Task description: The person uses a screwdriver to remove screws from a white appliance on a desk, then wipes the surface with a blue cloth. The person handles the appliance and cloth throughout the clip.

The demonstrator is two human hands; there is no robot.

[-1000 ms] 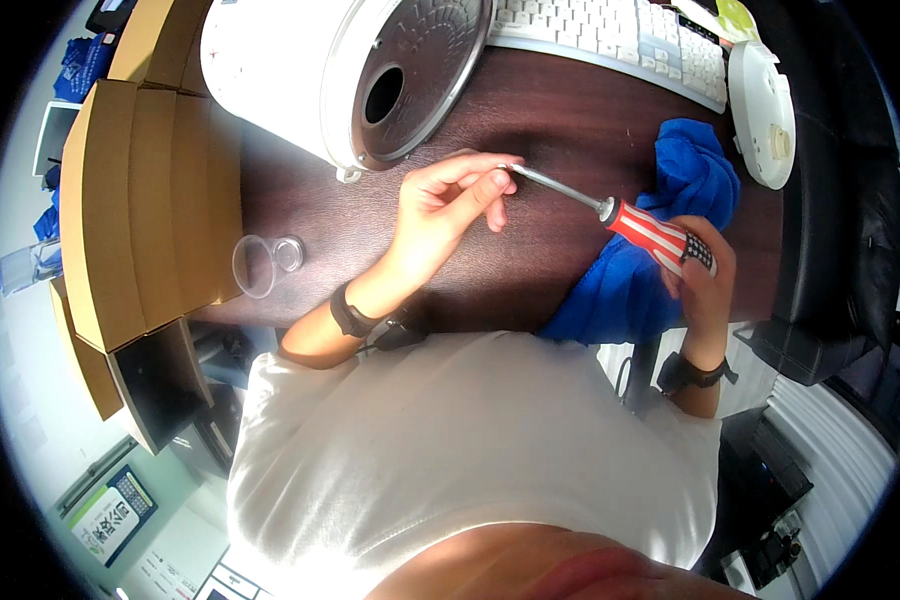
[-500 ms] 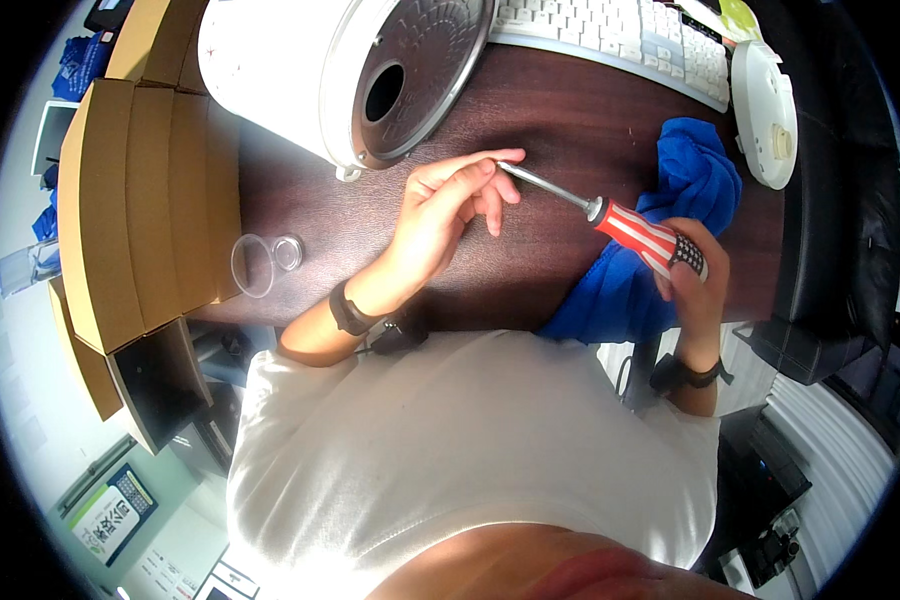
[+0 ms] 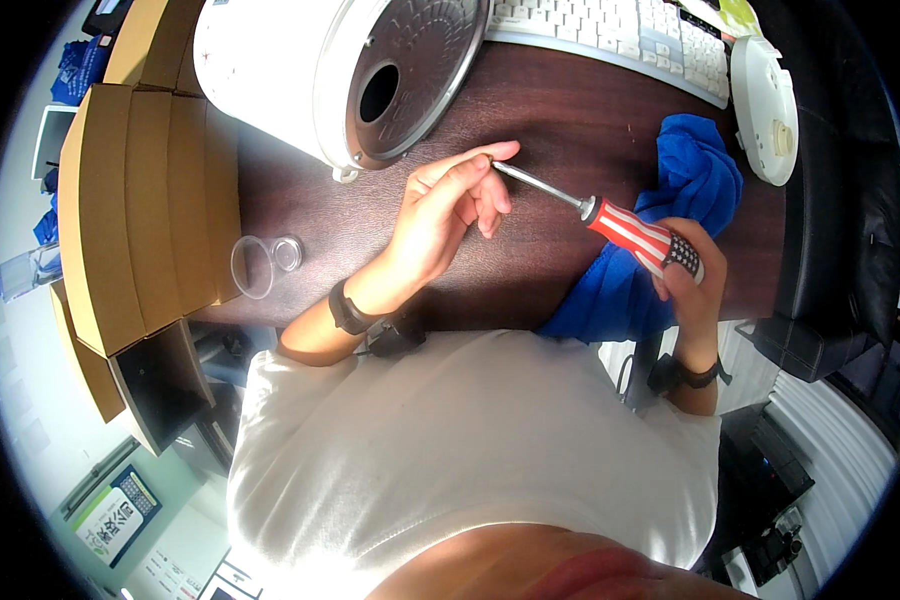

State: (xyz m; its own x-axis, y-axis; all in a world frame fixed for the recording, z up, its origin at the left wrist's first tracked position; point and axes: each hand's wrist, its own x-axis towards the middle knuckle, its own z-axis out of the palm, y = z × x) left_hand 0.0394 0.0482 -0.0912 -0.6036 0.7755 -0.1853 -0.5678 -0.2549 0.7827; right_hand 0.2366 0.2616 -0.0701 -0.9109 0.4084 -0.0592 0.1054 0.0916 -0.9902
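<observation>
Dark wood worktop (image 3: pixel 570 130) fills the middle of the view, with a row of tan cardboard boxes (image 3: pixel 140 200) along its left edge and a pale keyboard (image 3: pixel 610 30) at the far side. Far left of centre lies a big white round appliance (image 3: pixel 280 70) on its side, its grey perforated base plate with a dark hole turned toward the person. A crumpled blue cloth (image 3: pixel 695 180) sits to the right, and a white round disc (image 3: pixel 765 105) beyond it at the far right.

Nearer the middle, the right hand (image 3: pixel 685 290) is closed around the red-and-white striped handle of a screwdriver (image 3: pixel 630 230), over the cloth. The left hand (image 3: pixel 450 205) pinches the tip of its steel shaft between thumb and forefinger; whether something tiny sits there cannot be told. The screwdriver looks light and stiff; the ribbed handle is the sure place to hold, the bare shaft being thin and slick.

Two small clear rings (image 3: pixel 265 262) lie near the boxes.
</observation>
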